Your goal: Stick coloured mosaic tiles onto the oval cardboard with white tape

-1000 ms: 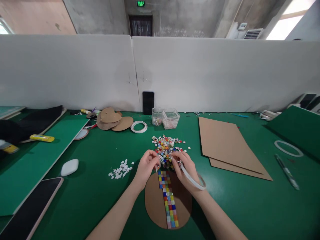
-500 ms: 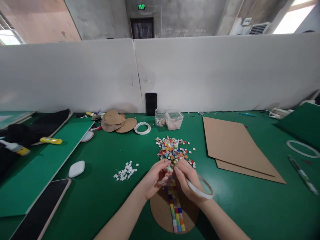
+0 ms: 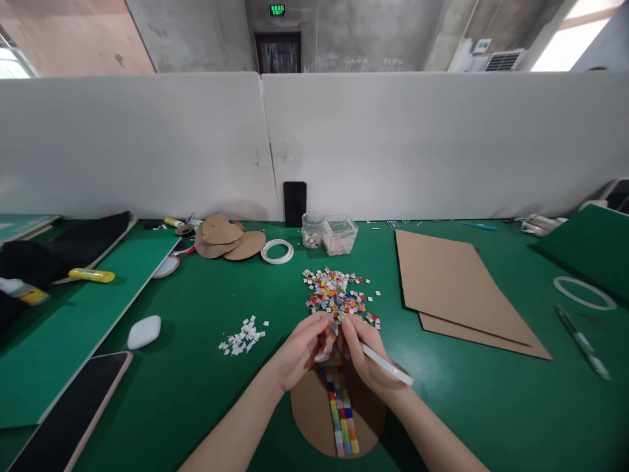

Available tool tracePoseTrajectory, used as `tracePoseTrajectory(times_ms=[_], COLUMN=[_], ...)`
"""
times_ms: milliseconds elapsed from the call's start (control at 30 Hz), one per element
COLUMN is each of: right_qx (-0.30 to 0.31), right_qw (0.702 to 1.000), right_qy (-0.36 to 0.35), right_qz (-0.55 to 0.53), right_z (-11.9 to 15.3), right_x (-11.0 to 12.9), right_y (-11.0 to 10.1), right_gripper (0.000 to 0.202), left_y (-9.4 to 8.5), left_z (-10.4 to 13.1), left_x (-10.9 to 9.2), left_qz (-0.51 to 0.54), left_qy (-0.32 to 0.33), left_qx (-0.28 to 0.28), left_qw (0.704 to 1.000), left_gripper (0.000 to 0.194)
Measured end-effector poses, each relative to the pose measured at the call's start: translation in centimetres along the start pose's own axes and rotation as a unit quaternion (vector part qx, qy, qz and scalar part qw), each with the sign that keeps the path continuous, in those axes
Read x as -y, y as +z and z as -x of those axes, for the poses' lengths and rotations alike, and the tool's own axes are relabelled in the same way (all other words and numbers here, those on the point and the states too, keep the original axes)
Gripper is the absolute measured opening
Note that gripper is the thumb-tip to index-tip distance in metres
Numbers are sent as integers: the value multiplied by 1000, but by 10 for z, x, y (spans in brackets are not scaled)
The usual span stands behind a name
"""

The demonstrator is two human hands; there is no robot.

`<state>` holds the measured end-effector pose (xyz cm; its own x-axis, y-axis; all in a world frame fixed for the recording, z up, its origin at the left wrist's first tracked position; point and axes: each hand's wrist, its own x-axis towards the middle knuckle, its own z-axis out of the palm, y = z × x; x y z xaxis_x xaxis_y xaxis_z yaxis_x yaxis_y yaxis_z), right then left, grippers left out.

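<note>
My left hand (image 3: 307, 344) is closed in a pinch, with small shiny pieces at its fingers that I cannot make out. My right hand (image 3: 363, 351) meets it fingertip to fingertip and has a roll of white tape (image 3: 390, 368) hooked in its grip, seen nearly edge-on. Below both hands lies a round cardboard disc (image 3: 309, 419), its upper part hidden by them. A strip of small coloured mosaic tiles (image 3: 343, 413) runs down its middle. Just beyond my fingertips spreads a heap of loose mixed-colour tiles (image 3: 334, 292).
White tiles (image 3: 244, 337) lie in a small pile at left. Behind stand a clear cup (image 3: 313, 229) and a clear box (image 3: 340, 234), beside a tape roll (image 3: 276, 252) and cardboard rounds (image 3: 221, 233). Cardboard sheets (image 3: 452, 282) lie right; a phone (image 3: 81, 413) lies left.
The tape roll in my right hand has turned from showing its open ring to nearly edge-on. My hands stay together above the disc; the whole view has shifted slightly.
</note>
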<state>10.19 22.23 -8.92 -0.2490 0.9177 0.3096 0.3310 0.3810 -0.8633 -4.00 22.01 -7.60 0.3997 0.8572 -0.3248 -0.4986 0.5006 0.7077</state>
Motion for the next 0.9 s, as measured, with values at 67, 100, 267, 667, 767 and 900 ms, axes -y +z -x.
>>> tracePoseTrajectory(times_ms=[67, 100, 267, 667, 767, 900], right_qx=[-4, -6, -13, -50, -61, -35], right_qw=[999, 998, 992, 996, 996, 998], right_qy=[26, 40, 93, 63, 60, 35], right_qz=[-28, -40, -88, 28, 35, 39], right_z=[1, 1, 1, -6, -7, -8], right_x=[1, 2, 3, -7, -8, -6], right_y=[0, -1, -2, -11, -13, -13], right_gripper=[34, 34, 39, 33, 30, 27], left_y=[0, 0, -1, -1, -4, -5], left_z=[0, 0, -1, -7, -7, -6], left_x=[0, 0, -1, 5, 5, 5], left_qz=[-15, -23, -86, -282, -317, -398], left_qy=[-1, 2, 32, 109, 139, 197], left_qx=[12, 18, 33, -74, -83, -111], left_qw=[1000, 1000, 995, 950, 934, 889], left_gripper=[24, 24, 22, 31, 31, 27])
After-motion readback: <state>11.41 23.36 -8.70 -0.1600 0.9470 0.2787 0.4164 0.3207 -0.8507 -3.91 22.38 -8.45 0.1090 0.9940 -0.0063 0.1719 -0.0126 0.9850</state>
